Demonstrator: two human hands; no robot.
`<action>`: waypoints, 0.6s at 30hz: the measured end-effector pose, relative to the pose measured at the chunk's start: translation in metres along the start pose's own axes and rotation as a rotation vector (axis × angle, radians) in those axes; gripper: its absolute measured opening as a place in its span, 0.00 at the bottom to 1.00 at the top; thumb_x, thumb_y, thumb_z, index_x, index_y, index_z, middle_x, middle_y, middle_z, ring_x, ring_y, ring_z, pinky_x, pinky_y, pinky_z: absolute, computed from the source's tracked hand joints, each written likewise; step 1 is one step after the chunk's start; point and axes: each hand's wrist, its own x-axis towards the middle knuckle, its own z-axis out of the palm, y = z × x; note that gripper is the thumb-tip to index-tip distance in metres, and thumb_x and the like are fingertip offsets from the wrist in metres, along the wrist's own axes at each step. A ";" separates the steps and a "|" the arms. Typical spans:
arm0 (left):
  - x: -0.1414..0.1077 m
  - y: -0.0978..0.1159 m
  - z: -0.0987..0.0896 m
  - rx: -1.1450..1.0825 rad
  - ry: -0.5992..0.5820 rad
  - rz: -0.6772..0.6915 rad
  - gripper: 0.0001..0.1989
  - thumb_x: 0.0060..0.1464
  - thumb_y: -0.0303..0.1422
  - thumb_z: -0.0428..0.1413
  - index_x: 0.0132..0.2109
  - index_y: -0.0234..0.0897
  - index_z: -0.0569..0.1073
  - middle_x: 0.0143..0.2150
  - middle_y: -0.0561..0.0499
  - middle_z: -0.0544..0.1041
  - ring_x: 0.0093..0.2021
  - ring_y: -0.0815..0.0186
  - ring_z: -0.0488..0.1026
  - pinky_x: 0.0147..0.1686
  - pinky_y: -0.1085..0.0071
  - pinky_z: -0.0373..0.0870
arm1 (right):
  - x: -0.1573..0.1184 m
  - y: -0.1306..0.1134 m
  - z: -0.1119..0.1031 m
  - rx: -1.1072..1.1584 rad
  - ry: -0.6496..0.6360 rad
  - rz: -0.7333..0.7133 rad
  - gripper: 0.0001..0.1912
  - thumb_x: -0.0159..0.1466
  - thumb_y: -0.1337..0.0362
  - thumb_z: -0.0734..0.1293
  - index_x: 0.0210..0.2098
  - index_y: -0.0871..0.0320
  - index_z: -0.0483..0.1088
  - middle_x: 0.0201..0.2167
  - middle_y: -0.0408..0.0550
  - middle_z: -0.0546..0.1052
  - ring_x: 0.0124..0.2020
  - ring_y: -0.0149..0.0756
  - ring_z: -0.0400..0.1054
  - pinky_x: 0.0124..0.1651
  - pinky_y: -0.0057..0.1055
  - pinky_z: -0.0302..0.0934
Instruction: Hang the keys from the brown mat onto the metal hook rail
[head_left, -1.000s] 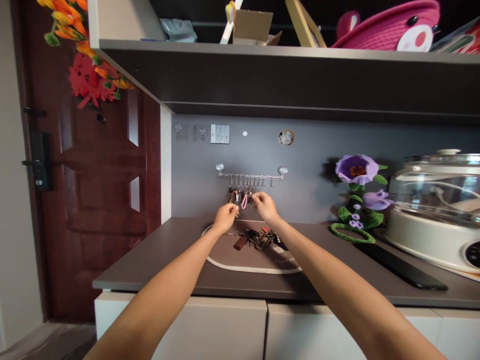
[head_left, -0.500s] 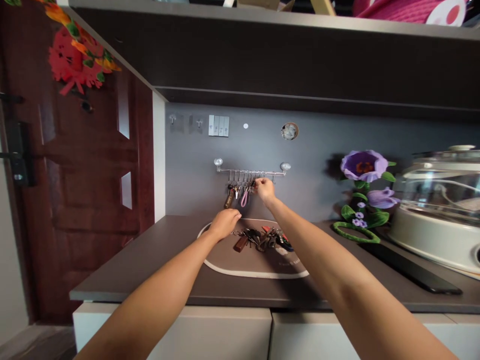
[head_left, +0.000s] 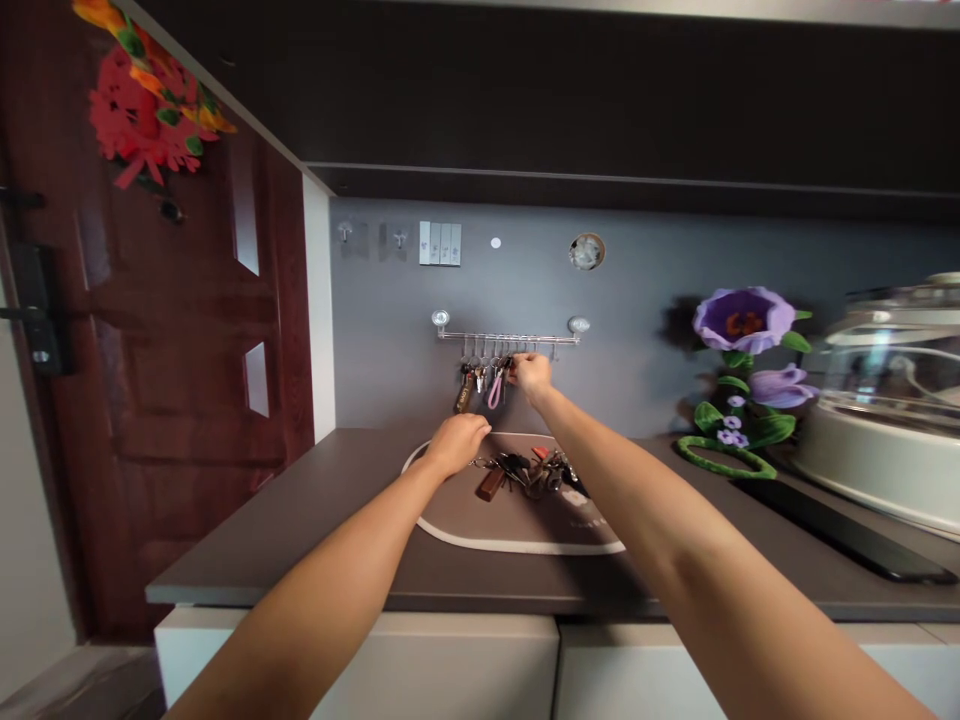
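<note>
My right hand (head_left: 532, 378) is up at a clear hook rack (head_left: 510, 339) on the wall, thumb and fingers pinched on dark keys (head_left: 508, 366) at one of its hooks. Left of those fingers hang a pink strap (head_left: 495, 390), a few silver keys (head_left: 480, 378) and a brown tag with lettering (head_left: 464, 393). My left hand (head_left: 459, 443) is lower, over the left part of a brown oval mat (head_left: 480, 525). Its fingers are closed together; whatever they hold, if anything, is hidden. A pile of keys (head_left: 536, 475) with a brown fob (head_left: 490, 484) lies on the mat beside it.
Purple artificial flowers (head_left: 744, 320), a black phone (head_left: 840, 530) and a clear-lidded cooker (head_left: 885, 430) stand or lie to the right on the counter. A dark cabinet (head_left: 525, 90) overhangs the rack. A red-brown door (head_left: 172, 400) is at left.
The view has tilted down slightly and shifted, so the surroundings sit a little differently. Both hands keep nearly the same places, the right at the hooks and the left over the mat.
</note>
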 end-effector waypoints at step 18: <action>0.000 -0.007 -0.001 -0.055 -0.060 0.011 0.13 0.55 0.34 0.44 0.34 0.36 0.72 0.35 0.46 0.74 0.37 0.63 0.69 0.38 0.72 0.61 | 0.001 0.027 -0.005 0.025 -0.038 -0.006 0.05 0.55 0.68 0.60 0.24 0.59 0.62 0.17 0.39 0.65 0.16 0.23 0.59 0.21 0.24 0.62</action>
